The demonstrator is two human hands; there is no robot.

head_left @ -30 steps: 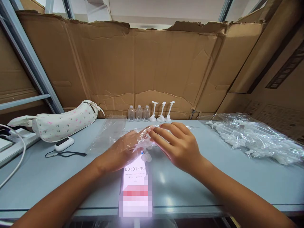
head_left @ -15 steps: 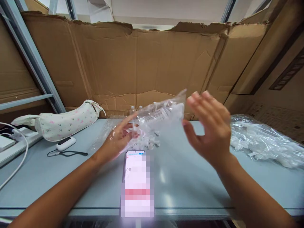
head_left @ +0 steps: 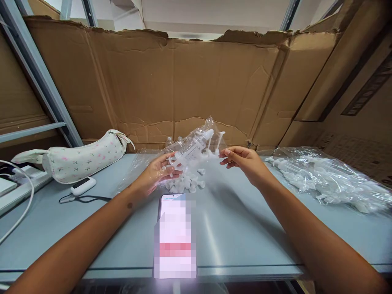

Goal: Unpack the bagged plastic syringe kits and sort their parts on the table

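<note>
My left hand (head_left: 157, 173) and my right hand (head_left: 245, 161) hold a clear plastic bag (head_left: 196, 145) lifted above the grey table (head_left: 245, 220). The left fingers pinch its left end, the right fingers pinch its right corner. Small white plastic caps (head_left: 186, 183) lie in a pile on the table under the bag. Small clear bottles (head_left: 173, 141) and white pump heads (head_left: 219, 139) stand at the back, partly hidden by the bag.
A lit phone (head_left: 175, 234) lies near the table's front edge. A floral pouch (head_left: 79, 157) and a small white device with a cord (head_left: 81, 185) sit at the left. A large clear bag of white parts (head_left: 327, 177) lies at the right. Cardboard (head_left: 196, 81) walls the back.
The bag went from flat on the table under both hands to lifted in the air. My right hand swung up open, then came back and pinched the bag's right corner. Caps now lie on the table.
</note>
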